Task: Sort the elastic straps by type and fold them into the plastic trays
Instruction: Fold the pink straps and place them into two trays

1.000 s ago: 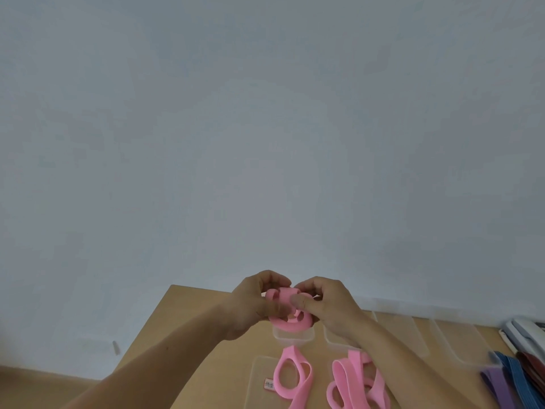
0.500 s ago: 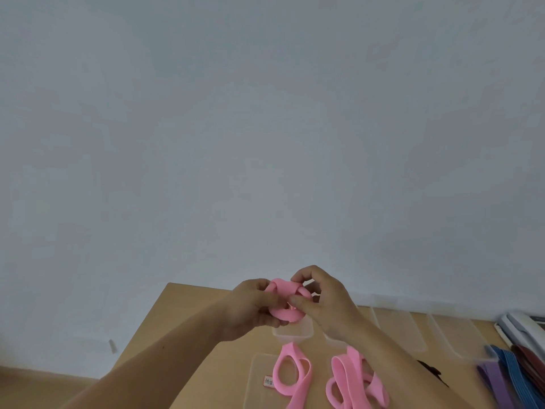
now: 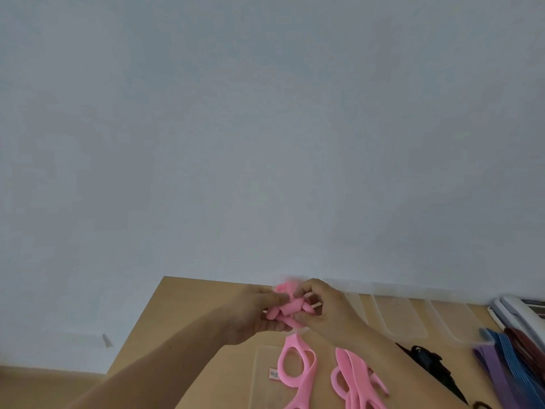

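Note:
A pink elastic strap [image 3: 287,308] is bunched into folds between both hands, above the far part of the wooden table [image 3: 188,335]. My left hand [image 3: 253,312] grips it from the left and below. My right hand [image 3: 324,309] pinches it from the right with curled fingers. Two more pink straps lie loose nearer me: a looped pink strap [image 3: 296,369] on a clear tray lid [image 3: 265,379], and a tangled pink strap [image 3: 354,379] beside it. Clear plastic trays [image 3: 398,317] stand in a row along the far edge; one sits partly hidden under my hands.
Purple [image 3: 495,376], blue [image 3: 514,364] and dark red [image 3: 528,343] straps lie at the right edge. A black strap [image 3: 427,361] lies beyond my right forearm. A white device [image 3: 519,314] sits at the far right. A pale wall rises behind the table.
The pink strap has been folded tighter, from an open loop into a compact bunch. Both hands have stayed together over the same tray.

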Demonstrator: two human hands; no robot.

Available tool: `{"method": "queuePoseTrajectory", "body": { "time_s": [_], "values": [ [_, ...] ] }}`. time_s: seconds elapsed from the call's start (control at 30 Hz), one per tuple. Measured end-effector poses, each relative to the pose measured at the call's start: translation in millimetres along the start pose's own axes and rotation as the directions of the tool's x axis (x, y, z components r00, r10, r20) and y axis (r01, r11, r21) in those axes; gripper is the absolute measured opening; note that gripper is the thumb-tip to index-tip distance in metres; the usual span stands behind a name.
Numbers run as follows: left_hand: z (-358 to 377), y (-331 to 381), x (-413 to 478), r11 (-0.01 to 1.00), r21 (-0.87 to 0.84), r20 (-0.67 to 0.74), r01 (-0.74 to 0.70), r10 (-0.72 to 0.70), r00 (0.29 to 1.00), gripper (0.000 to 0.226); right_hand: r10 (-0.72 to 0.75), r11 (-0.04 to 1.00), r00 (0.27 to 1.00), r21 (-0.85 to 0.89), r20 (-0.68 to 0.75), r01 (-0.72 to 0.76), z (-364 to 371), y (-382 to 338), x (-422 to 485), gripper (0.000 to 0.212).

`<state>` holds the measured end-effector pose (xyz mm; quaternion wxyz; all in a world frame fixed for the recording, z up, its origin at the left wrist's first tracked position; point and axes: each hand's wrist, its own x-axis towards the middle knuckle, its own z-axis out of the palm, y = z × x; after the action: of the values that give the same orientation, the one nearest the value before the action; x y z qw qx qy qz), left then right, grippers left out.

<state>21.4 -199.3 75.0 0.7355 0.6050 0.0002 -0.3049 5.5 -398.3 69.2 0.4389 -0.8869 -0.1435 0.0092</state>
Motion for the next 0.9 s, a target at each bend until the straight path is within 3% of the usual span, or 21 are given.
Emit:
{"method": "queuePoseTrajectory", "body": {
  "time_s": [0.1,0.27,0.33,0.47,0.73,0.83,0.9],
  "values": [
    [-7,-7,10,1.0,0.024,-0.011,-0.017,0.017,1.0,0.024,0.065,0.997,0.995,0.031,0.071,-0.067,4,5,3,0.032],
    [-15,-27,30,0.998,0.051,-0.008,0.033,-0.032,0.999,0.026,0.086,0.987,0.991,-0.144,0.102,-0.071,19,17,8,0.044],
    [-16,-39,36,0.996,0.061,-0.011,0.071,-0.07,0.997,0.03,0.092,0.983,0.987,-0.172,0.129,-0.069,26,25,6,0.036],
    [-16,-65,55,0.99,-0.003,-0.167,0.138,-0.137,0.976,0.043,0.165,0.973,0.977,-0.185,0.138,-0.139,36,53,9,0.033],
    [-18,-54,124,0.966,0.236,-0.337,0.102,-0.017,0.941,0.017,0.176,0.972,0.974,-0.179,0.14,-0.15,28,101,76,0.021],
    [-22,-48,151,0.845,0.504,-0.332,0.177,0.0,0.943,0.014,0.2,0.963,0.959,-0.224,0.203,-0.153,28,125,103,0.022],
    [-25,-48,163,0.654,0.733,-0.277,0.187,0.036,0.96,0.02,0.23,0.962,0.943,-0.201,0.24,-0.184,30,139,114,0.022]
  ]
}}
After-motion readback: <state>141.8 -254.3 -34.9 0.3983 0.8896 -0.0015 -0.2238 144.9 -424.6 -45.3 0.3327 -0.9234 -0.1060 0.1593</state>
